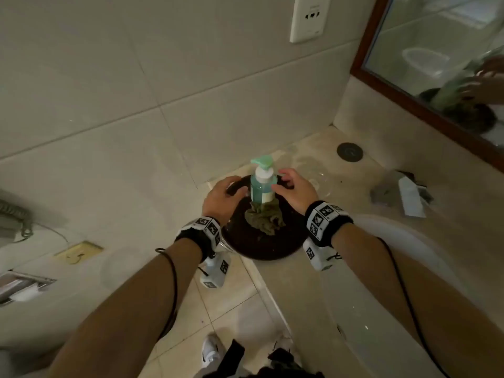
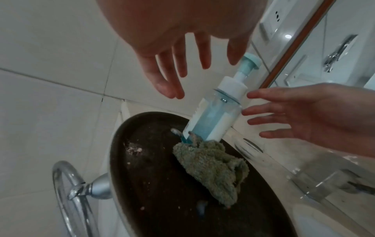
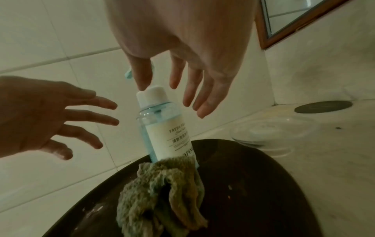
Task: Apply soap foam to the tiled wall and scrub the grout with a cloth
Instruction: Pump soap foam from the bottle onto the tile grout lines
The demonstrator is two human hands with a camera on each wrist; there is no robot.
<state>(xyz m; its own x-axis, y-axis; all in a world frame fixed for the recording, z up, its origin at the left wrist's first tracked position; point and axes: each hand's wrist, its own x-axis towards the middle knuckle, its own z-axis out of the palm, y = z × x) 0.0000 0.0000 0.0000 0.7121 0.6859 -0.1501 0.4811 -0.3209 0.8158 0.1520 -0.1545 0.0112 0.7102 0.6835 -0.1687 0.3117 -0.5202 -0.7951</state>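
Tiled wall (image 1: 109,91) stood at left and far side. Left hand (image 1: 221,199) hovered w/ fingers spread, holding nothing, just left of foam bottle (image 1: 262,184) upright on dark tray (image 1: 261,246); crumpled cloth (image 1: 264,216) lay at its near side. Right hand (image 1: 293,190) flanked it, likewise spread & empty. Bottle probably light, smooth plastic, slippery if wet: best gripped round mid-body. Cloth soft, limp.
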